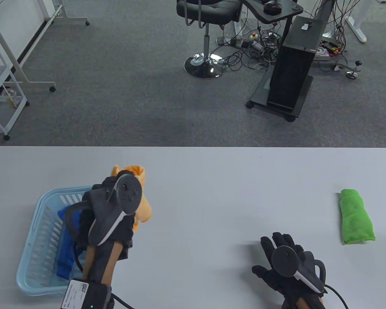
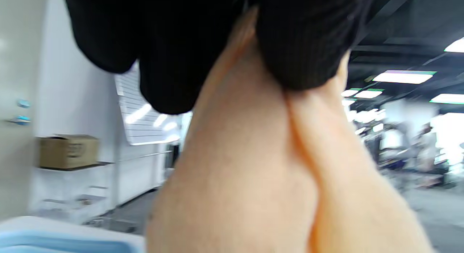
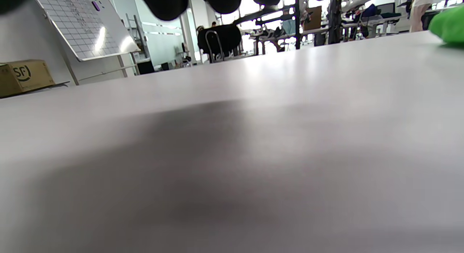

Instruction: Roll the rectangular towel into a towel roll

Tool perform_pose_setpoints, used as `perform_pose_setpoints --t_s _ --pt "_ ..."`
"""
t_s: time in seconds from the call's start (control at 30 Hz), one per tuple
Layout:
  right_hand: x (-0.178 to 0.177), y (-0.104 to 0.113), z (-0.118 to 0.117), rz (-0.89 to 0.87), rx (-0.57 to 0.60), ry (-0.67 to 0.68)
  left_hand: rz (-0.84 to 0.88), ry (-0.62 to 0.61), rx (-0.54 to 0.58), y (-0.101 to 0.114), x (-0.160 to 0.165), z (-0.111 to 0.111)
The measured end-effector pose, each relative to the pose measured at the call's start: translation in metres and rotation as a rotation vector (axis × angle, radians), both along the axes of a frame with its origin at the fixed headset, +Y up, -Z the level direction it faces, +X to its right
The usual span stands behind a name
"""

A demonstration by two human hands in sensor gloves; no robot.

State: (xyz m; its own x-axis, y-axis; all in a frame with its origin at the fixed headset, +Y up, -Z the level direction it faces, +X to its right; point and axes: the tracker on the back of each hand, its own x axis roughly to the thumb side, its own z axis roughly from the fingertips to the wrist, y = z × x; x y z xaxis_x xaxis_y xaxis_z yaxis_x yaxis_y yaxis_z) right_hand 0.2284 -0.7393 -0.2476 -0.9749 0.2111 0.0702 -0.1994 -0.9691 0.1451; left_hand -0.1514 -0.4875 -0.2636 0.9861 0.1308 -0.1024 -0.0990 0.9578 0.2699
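Note:
My left hand grips a bunched orange towel and holds it above the table, just right of the blue basket. In the left wrist view the gloved fingers clamp the orange towel from above. My right hand lies low over the bare table at the front right with its fingers spread and holds nothing. A rolled green towel lies on the table at the far right; its edge also shows in the right wrist view.
The light blue basket at the front left holds a dark blue cloth. The white table stretches between the hands. Beyond its far edge stand an office chair and a black stand.

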Motion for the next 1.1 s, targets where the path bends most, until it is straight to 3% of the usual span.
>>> perform_pose_setpoints --t_s 0.07,0.17,0.3,0.37,0.43,0.5,0.57,0.67,0.8,1.0,1.1 --pt "-0.001 0.000 0.000 0.000 0.001 0.002 0.069 -0.089 -0.018 -0.004 0.021 0.007" --pt "0.000 -0.001 -0.001 -0.009 -0.006 0.007 0.169 -0.183 -0.074 -0.030 0.046 0.016" --pt "0.000 -0.003 -0.001 -0.013 -0.007 0.011 0.265 -0.230 -0.193 -0.097 0.069 0.018" --pt "-0.001 -0.004 -0.001 -0.014 -0.014 0.016 0.252 -0.216 -0.287 -0.141 0.077 0.010" --pt "-0.002 -0.005 -0.001 -0.011 -0.031 0.027 0.156 -0.190 -0.455 -0.191 0.080 -0.009" --pt "-0.003 -0.006 -0.001 -0.011 -0.033 0.029 0.116 -0.141 -0.540 -0.219 0.078 -0.021" --pt "-0.003 -0.007 -0.001 -0.005 -0.040 0.032 0.150 -0.150 -0.580 -0.234 0.078 -0.029" --pt "-0.002 -0.007 -0.001 -0.013 -0.038 0.028 0.296 -0.226 -0.580 -0.231 0.083 -0.029" --pt "-0.002 -0.007 -0.001 -0.014 -0.041 0.030 0.502 -0.279 -0.459 -0.217 0.079 -0.014" --pt "-0.004 -0.007 -0.001 -0.026 -0.041 0.033 0.329 -0.189 -0.425 -0.234 0.060 0.019" --pt "-0.008 -0.003 0.002 -0.035 -0.014 0.055 0.298 -0.216 -0.465 -0.242 0.055 0.021"
